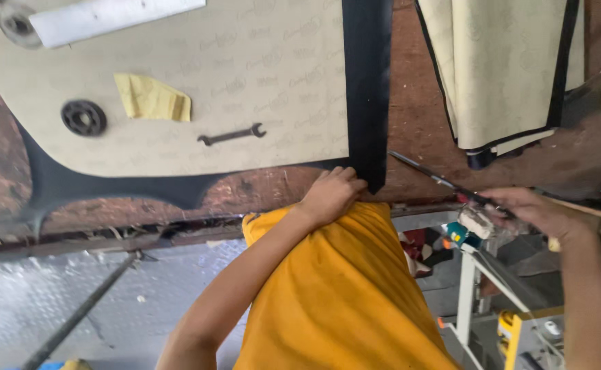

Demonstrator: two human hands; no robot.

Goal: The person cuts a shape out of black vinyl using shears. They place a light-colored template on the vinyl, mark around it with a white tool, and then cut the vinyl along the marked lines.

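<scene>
The left hand [331,194] pinches the lower end of the black strip [367,89] at the workbench [417,123] edge; soft, limp stuff, I'd say, best held at its end. The right hand [530,212] is closed around long scissors [444,183]

Spanner [232,134], yellow cloth [152,98], black disc [83,117].

We are recording a worktable [424,123] carrying a large sheet [259,75] — on it are lying a wrench [232,134], a folded cloth [153,98] to its left and a disc [83,117] further left. A strip [367,82] is running along the sheet's right edge — a second sheet [499,68] is lying well apart to the right.
</scene>
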